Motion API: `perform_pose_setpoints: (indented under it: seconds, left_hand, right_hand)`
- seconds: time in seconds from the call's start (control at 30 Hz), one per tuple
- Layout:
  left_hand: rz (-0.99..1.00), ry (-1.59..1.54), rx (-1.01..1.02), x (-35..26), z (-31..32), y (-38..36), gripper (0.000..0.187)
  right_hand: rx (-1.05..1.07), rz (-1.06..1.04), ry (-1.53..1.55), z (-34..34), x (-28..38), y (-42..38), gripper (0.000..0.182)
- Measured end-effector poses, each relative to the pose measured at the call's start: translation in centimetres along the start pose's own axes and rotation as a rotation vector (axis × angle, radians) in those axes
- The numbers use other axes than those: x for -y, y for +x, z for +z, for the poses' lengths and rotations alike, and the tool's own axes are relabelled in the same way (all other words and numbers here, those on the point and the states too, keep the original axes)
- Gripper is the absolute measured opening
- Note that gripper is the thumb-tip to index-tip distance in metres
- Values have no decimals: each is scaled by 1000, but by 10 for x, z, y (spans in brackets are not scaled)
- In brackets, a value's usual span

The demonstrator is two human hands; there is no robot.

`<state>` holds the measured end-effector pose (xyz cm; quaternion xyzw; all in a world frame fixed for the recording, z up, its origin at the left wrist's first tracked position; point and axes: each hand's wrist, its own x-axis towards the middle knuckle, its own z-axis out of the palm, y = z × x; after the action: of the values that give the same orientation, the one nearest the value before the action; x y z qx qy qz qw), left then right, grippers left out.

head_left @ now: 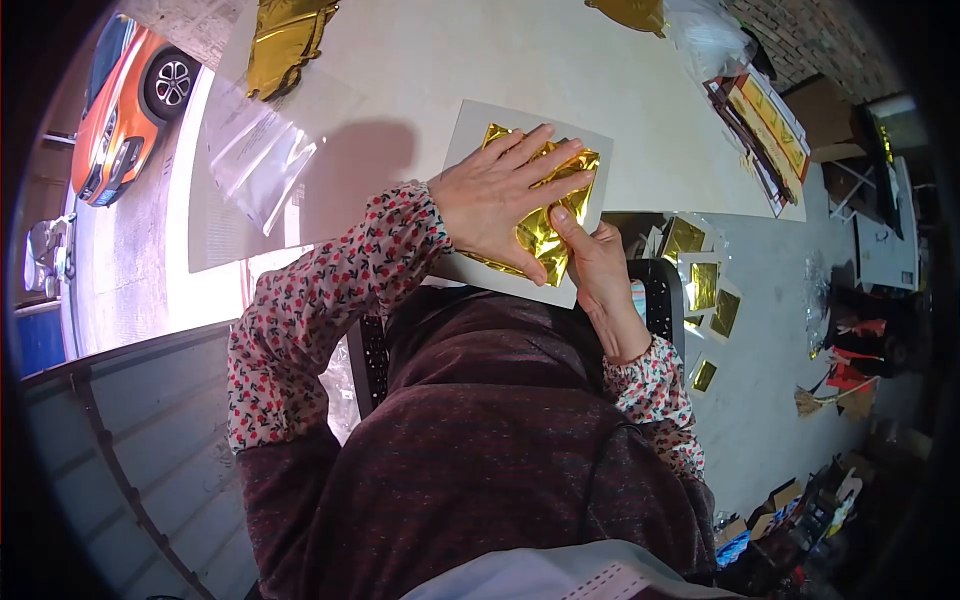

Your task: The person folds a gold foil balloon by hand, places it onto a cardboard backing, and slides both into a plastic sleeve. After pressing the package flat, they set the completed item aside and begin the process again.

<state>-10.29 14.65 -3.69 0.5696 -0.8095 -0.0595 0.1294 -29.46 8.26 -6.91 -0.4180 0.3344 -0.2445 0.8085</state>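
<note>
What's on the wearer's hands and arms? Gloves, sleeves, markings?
Left hand and right hand: bare, no gloves, no watch visible. Both forearms: pale oversleeves with small red floral print and dark leaves, loose and puffy, gathered at the wrists. Above them: dark maroon, flecked top. No cables or lettering visible on either arm.

Grey floor (766, 290), brick wall (840, 40).

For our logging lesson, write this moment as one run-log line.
left hand: flat on gold foil; right hand: thumb on foil; foil: crinkled, on pale board; board: overhanging table
</note>
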Motion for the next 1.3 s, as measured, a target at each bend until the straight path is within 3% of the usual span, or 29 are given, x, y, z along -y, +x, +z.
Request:
perform_pose_setpoints:
  seconds: [0.47, 0.57, 0.67, 0.77, 0.87, 0.9, 1.0, 1.03, 1.07, 1.13, 1.23, 1.3]
  left_hand:
    - [-56, -119, 12, -3, -13, -3, 127]
    - [-67, -230, -58, 4, -14, -2, 114]
    - [15, -605, -303, 28, -8, 0, 98]
    - [-365, -1460, -581, 17, -13, 5, 91]
    - [-535, -1853, -747, 26, -38, -3, 84]
    - [-573, -1836, -904, 20, -51, -9, 73]
    - [-406, -1159, -869, 43, -43, -57, 45]
    - [-475, -784, -866, 36, -46, -71, 25]
    - [-479, -359, -799, 39, -43, -90, 27]
    - [-522, -32, -736, 47, -32, -129, 34]
    - [-677, 247, -552, 59, -14, -186, 46]
    - [-679, 250, -489, 38, 1, -187, 54]
  right_hand:
    - [-9, -5, 33, 5, 2, -3, 25]
    - [-14, -10, 21, 7, 3, -4, 25]
    - [-24, -18, -9, 6, 2, -4, 25]
    - [-39, -16, -43, 4, -1, -2, 26]
    - [-83, 6, -127, 4, 2, -4, 27]
    - [-94, 18, -162, 4, 5, -6, 28]
    - [-129, 20, -125, -17, 2, 1, 31]
    - [-130, 17, -134, -26, 4, 3, 30]
    - [-144, 9, -142, -37, 5, 5, 29]
    - [-151, -48, -84, -55, 2, 4, 26]
    - [-188, -97, -59, -67, 12, -3, 25]
    - [-223, -97, -53, -72, 16, -6, 27]
